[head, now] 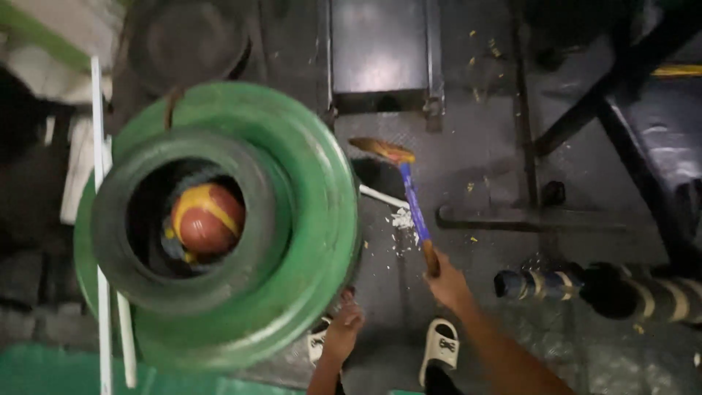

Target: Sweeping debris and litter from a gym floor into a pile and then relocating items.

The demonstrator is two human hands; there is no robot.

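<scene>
My right hand (447, 284) grips the end of a broom handle (415, 211), blue along its shaft. The broom's brown bristle head (382, 149) rests on the dark floor further out. A small pile of white scraps (401, 219) lies on the floor beside the handle. My left hand (344, 325) is on the lower rim of a stack of green-painted tyres (307, 219), fingers curled against it. Inside the tyres' opening sits a red and yellow ball (208, 218). My feet in white sandals (439, 350) show at the bottom.
A dark metal platform (380, 51) stands at the far side. Black metal frame bars (585, 110) cross the right. A striped yellow and black bar (629, 289) lies at the right. White rods (99, 219) lean at the left. Small yellow bits are scattered on the floor.
</scene>
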